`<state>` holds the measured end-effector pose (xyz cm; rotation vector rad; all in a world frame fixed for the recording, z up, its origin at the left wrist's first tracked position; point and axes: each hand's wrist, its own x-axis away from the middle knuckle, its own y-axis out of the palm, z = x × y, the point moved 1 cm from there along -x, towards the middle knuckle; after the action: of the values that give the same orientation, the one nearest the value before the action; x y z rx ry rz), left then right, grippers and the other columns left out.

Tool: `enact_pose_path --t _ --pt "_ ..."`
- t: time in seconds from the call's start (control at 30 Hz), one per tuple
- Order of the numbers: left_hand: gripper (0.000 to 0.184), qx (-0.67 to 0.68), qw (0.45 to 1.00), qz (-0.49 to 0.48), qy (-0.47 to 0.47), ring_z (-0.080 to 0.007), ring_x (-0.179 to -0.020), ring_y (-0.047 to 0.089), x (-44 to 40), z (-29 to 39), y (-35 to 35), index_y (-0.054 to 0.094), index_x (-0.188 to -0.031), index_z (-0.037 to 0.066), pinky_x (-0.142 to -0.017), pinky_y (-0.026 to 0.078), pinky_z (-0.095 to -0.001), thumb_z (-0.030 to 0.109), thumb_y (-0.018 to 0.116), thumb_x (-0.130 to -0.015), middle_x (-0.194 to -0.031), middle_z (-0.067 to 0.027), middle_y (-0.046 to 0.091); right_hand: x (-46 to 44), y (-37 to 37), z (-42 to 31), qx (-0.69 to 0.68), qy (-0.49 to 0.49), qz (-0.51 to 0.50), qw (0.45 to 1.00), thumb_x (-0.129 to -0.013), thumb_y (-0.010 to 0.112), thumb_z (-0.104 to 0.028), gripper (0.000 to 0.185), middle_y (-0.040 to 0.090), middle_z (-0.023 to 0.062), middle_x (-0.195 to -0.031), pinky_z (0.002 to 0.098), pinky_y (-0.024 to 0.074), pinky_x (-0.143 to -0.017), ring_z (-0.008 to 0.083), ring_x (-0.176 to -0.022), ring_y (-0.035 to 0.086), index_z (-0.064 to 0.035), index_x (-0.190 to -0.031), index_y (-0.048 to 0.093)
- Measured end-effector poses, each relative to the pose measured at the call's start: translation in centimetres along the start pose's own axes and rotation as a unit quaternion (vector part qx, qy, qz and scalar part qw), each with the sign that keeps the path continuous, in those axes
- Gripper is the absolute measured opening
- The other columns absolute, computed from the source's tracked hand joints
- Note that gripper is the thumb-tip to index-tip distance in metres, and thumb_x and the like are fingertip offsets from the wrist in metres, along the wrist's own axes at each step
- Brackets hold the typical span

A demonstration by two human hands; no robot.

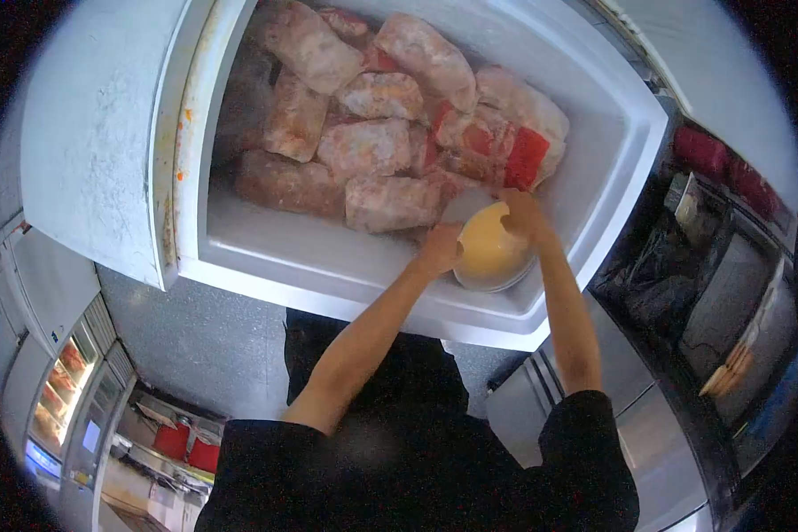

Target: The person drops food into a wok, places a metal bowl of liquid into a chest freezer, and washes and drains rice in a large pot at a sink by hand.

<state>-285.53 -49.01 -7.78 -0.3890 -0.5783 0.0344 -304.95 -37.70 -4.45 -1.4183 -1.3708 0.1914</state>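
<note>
Inside a chest freezer point(381, 297), my two hands hold a round bowl point(492, 253) that looks yellow inside, with a pale rim. My left hand point(440, 249) grips its left edge, fingers partly hidden. On the upper right edge, my right hand point(521, 215) is closed around the rim. The bowl is low in the near right corner. A greyish flat piece point(468, 206) shows just beyond it. Frozen, wrapped meat blocks point(392, 204) lie beside and behind the bowl, one with a red label point(527, 158).
The freezer's lid or side panel point(97, 124) stands at the left. To the right are a black bag point(656, 266) and a steel cabinet point(541, 399). A lit display case point(62, 390) and red containers point(173, 439) are at the lower left, beyond grey floor point(204, 337).
</note>
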Motion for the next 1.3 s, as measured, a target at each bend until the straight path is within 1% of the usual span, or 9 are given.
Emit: enact_pose_path --t 0.07,0.23,0.3,0.37,0.43,0.5,0.6,0.8,1.3 --pt "0.03 -0.024 1.0 -0.008 -0.011 -0.0399 -0.089 0.06 -0.1 -0.4 0.8 0.061 -0.098 0.003 -0.079 0.047 -0.0514 0.016 0.058 -0.072 -0.091 -0.0222 0.063 1.0 1.4 -0.6 0.005 0.055 0.043 0.998 -0.071 0.063 -0.01 0.042 0.061 0.0173 -0.102 0.045 0.046 -0.086 0.0362 -0.096 0.058 -0.0061 -0.112 0.058" --pt "0.031 0.044 0.965 -0.258 0.008 -0.0365 -0.094 0.059 -1.9 -1.0 -5.5 0.063 -0.092 0.004 -0.081 0.046 -0.0451 0.028 0.062 -0.073 -0.097 -0.0187 0.064 1.3 2.5 0.7 -0.026 0.045 0.067 0.996 -0.074 0.06 -0.013 0.035 0.059 0.018 -0.105 0.0454 0.0457 -0.085 0.0355 -0.094 0.057 -0.0038 -0.107 0.058" --pt "0.034 0.025 0.977 -0.048 0.208 -0.0359 -0.09 0.059 -5.3 -3.3 -6.9 0.063 -0.092 0.005 -0.083 0.046 -0.0437 0.032 0.065 -0.073 -0.095 -0.0181 0.064 1.5 2.2 0.3 -0.034 0.048 0.091 0.994 -0.074 0.06 -0.013 0.034 0.057 0.0184 -0.108 0.0465 0.0439 -0.086 0.0358 -0.096 0.055 -0.0036 -0.106 0.057" --pt "0.033 -0.011 0.992 -0.109 0.056 -0.0381 -0.093 0.057 -7.0 0.8 -11.2 0.062 -0.093 0.003 -0.085 0.045 -0.0447 0.028 0.066 -0.073 -0.103 -0.0219 0.06 2.0 2.2 -0.4 -0.021 0.045 0.126 0.991 -0.074 0.06 -0.014 0.033 0.055 0.0188 -0.108 0.0475 0.0418 -0.088 0.0361 -0.099 0.053 -0.004 -0.105 0.057" --pt "0.039 -0.069 0.997 -0.035 0.004 -0.0369 -0.104 0.056 -13.1 -4.5 -8.9 0.059 -0.113 0.009 -0.088 0.044 -0.0471 0.029 0.064 -0.079 -0.113 -0.0153 0.061 2.3 2.8 -0.5 -0.039 0.069 0.134 0.988 -0.074 0.061 -0.016 0.033 0.054 0.0184 -0.105 0.0475 0.0403 -0.089 0.0365 -0.1 0.05 -0.0056 -0.105 0.057" --pt "0.062 -0.122 0.963 0.136 0.196 -0.0439 -0.114 0.047 -18.7 -6.1 -6.5 0.051 -0.124 0.004 -0.091 0.043 -0.0454 0.024 0.071 -0.07 -0.132 -0.0306 0.04 2.1 2.8 -0.7 -0.053 0.08 0.15 0.984 -0.073 0.062 -0.016 0.033 0.053 0.0179 -0.102 0.0475 0.0395 -0.089 0.0369 -0.1 0.049 -0.0071 -0.105 0.058" --pt "0.085 -0.292 0.914 0.134 0.249 -0.0424 -0.128 0.036 -25.7 -5.6 -4.9 0.04 -0.136 0.006 -0.097 0.039 -0.0517 0.033 0.076 -0.063 -0.141 -0.0281 0.031 1.9 2.2 -1.2 -0.077 0.088 0.172 0.978 -0.072 0.064 -0.015 0.033 0.052 0.017 -0.1 0.0479 0.0391 -0.088 0.037 -0.099 0.048 -0.0089 -0.104 0.058" --pt "0.09 -0.311 0.946 0.079 0.057 -0.0464 -0.133 0.025 -29.4 -2.2 -4.7 0.044 -0.135 0.019 -0.101 0.028 -0.0639 0.065 0.065 -0.061 -0.146 -0.0243 0.023 1.7 1.7 -1.3 -0.1 0.087 0.19 0.973 -0.074 0.062 -0.013 0.033 0.054 0.0136 -0.1 0.0455 0.0388 -0.083 0.0354 -0.095 0.049 -0.0084 -0.106 0.057" --pt "0.103 -0.389 0.901 -0.074 0.174 -0.043 -0.125 0.039 -28.9 -3.6 -5.1 0.039 -0.138 0.017 -0.098 0.038 -0.0528 0.058 0.076 -0.051 -0.132 -0.0217 0.047 1.9 1.8 -1.2 -0.105 0.096 0.184 0.973 -0.076 0.062 -0.017 0.031 0.054 0.0134 -0.102 0.0461 0.0362 -0.088 0.0353 -0.098 0.048 -0.0084 -0.105 0.058"
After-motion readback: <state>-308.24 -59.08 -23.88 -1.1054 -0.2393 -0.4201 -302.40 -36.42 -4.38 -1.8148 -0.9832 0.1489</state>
